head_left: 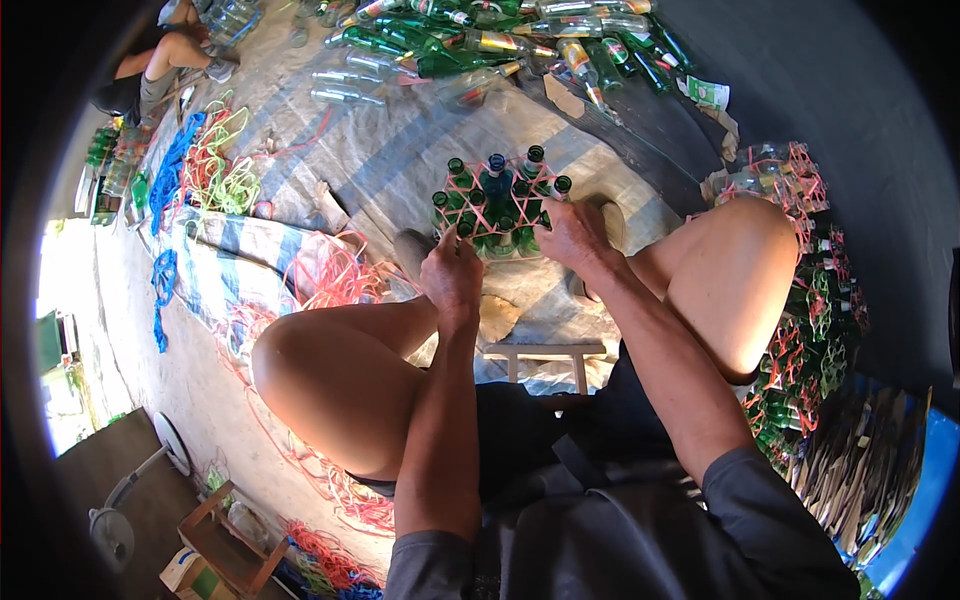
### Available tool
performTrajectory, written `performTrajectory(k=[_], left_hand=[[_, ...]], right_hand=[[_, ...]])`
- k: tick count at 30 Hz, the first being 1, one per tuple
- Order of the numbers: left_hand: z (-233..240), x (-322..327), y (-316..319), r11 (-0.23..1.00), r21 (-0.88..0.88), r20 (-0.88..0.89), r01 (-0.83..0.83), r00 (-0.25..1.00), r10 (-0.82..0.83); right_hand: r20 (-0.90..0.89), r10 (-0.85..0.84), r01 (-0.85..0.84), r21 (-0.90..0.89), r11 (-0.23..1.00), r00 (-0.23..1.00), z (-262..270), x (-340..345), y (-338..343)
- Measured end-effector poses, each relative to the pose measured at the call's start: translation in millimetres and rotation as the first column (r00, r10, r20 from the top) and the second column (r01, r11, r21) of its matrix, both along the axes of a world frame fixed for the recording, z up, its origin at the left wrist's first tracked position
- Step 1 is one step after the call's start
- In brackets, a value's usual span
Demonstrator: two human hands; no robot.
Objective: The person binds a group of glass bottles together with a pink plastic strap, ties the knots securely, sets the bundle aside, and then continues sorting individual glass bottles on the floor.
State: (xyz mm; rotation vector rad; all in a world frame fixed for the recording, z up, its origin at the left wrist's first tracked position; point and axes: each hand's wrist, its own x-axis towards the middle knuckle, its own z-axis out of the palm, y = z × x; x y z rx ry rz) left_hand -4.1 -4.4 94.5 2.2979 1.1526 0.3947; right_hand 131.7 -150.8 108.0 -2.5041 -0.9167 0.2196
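Observation:
A cluster of upright glass bottles (496, 184), mostly green with a bluish one among them, stands on the tarp between my feet. Pink plastic strapping (491, 214) criss-crosses between the bottle necks. My left hand (453, 271) is at the cluster's near left corner, its fingers closed by a bottle neck and the strapping. At the near right side, my right hand (574, 231) has its fingers bent against the strapping and a bottle neck. What exactly the fingertips pinch is hidden.
Loose bottles (480, 45) lie heaped beyond the cluster. Tangled pink strapping (337, 274) and blue strapping (176, 169) lie at the left. Strapped bottle bundles (814, 315) are stacked at the right, beside flattened cardboard (862, 457). A wooden stool (544, 349) stands below me. Another person sits at the upper left.

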Motion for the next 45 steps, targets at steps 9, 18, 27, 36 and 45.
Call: performTrajectory(k=[9, 18, 27, 36, 45], left_hand=[[0.2, -15.8, -23.3, 0.995, 0.03, -0.042, 0.099, 0.994, -0.098], [-0.9, -14.1, -20.9, 0.994, -0.003, -0.033, 0.108, 0.994, -0.109], [-3.5, -16.2, -12.9, 0.995, -0.087, -0.033, 0.046, 0.998, -0.049], [3.4, -14.9, -11.7, 0.991, -0.128, -0.052, 0.033, 0.998, -0.04], [14.4, -13.8, -8.3, 0.984, -0.155, -0.034, 0.091, 0.995, -0.098]], right_hand=[[-0.069, -0.129, 0.122, -0.1, 0.987, 0.989, -6.9, -35.8, -33.6], [-0.039, -0.13, 0.126, -0.093, 0.988, 0.991, -21.6, -35.0, -34.5], [-0.068, -0.123, 0.118, -0.078, 0.99, 0.99, -23.3, -36.2, -25.7], [-0.113, -0.112, 0.1, -0.108, 0.989, 0.987, -18.0, -36.9, -25.5], [-0.044, -0.088, 0.085, -0.065, 0.994, 0.995, -8.5, -39.7, -26.8]])
